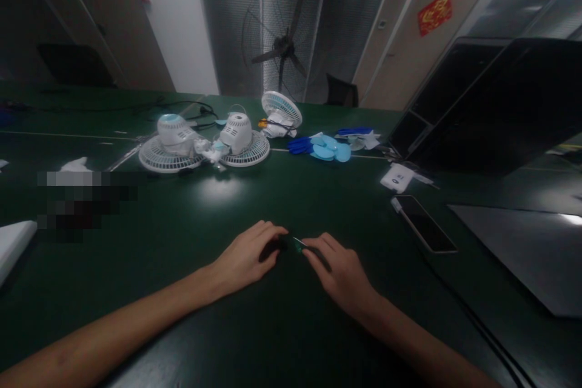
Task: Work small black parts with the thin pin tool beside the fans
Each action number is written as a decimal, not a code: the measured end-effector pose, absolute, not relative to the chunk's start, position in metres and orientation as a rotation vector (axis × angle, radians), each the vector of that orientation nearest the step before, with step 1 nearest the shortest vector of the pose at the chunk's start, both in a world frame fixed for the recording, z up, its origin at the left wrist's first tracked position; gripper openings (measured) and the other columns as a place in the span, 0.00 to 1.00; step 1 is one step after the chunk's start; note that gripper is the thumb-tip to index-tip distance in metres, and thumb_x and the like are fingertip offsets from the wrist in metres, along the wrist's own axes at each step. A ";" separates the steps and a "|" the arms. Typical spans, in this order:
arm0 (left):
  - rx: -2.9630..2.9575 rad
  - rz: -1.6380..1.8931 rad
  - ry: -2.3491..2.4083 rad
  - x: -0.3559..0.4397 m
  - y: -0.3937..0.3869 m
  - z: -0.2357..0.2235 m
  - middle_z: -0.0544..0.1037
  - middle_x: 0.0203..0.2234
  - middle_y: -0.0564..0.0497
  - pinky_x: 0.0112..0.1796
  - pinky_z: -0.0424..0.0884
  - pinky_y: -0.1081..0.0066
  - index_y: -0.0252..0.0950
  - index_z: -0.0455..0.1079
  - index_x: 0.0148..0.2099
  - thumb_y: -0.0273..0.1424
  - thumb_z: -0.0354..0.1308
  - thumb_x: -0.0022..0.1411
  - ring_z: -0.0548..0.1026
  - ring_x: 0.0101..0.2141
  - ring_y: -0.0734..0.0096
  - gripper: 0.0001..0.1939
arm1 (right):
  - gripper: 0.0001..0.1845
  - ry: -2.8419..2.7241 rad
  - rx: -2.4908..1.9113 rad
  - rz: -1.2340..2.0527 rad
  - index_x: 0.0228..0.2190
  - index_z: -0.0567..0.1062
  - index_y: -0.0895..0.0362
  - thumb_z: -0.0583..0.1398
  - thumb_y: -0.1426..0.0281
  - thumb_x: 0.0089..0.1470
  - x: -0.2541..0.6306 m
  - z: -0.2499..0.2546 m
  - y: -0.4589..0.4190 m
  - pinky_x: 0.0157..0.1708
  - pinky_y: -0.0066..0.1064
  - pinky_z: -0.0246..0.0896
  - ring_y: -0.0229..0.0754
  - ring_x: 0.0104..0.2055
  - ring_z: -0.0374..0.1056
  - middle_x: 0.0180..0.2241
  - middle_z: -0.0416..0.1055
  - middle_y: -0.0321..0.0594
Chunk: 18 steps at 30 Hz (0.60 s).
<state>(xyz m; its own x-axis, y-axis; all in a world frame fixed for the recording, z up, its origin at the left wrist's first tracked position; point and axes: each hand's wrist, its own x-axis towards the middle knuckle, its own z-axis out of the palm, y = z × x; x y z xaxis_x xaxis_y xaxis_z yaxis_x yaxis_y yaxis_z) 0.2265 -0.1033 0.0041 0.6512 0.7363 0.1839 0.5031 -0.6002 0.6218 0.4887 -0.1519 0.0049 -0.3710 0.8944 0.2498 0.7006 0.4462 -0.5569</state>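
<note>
Right hand (341, 273): thumb and forefinger pinch a thin, shiny sliver (299, 242), too small to identify | Sliver: between the hands over a green tabletop (218, 339), long axis slanting toward the left fingertips | Left hand (245, 257): thumb and forefinger spread, just beside its tip, apparently not touching

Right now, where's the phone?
In the head camera's view, the phone lies on the green table, right of the right hand and just left of the flat grey panel.
</note>
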 end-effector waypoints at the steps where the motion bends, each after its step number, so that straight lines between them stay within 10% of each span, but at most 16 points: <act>1: 2.378 0.566 0.927 0.227 -0.103 0.005 0.74 0.49 0.46 0.48 0.74 0.61 0.42 0.65 0.64 0.27 0.55 0.71 0.73 0.47 0.61 0.22 | 0.12 -2.121 -1.338 0.506 0.51 0.75 0.53 0.54 0.67 0.72 0.489 0.006 -0.151 0.31 0.32 0.72 0.42 0.36 0.74 0.43 0.75 0.43; 18: 2.778 0.381 1.040 0.153 -0.035 0.006 0.72 0.51 0.42 0.52 0.70 0.56 0.42 0.65 0.70 0.28 0.49 0.72 0.71 0.50 0.55 0.26 | 0.10 -1.872 -1.360 0.639 0.48 0.77 0.52 0.57 0.66 0.70 0.496 0.012 -0.147 0.34 0.33 0.73 0.44 0.40 0.74 0.42 0.75 0.41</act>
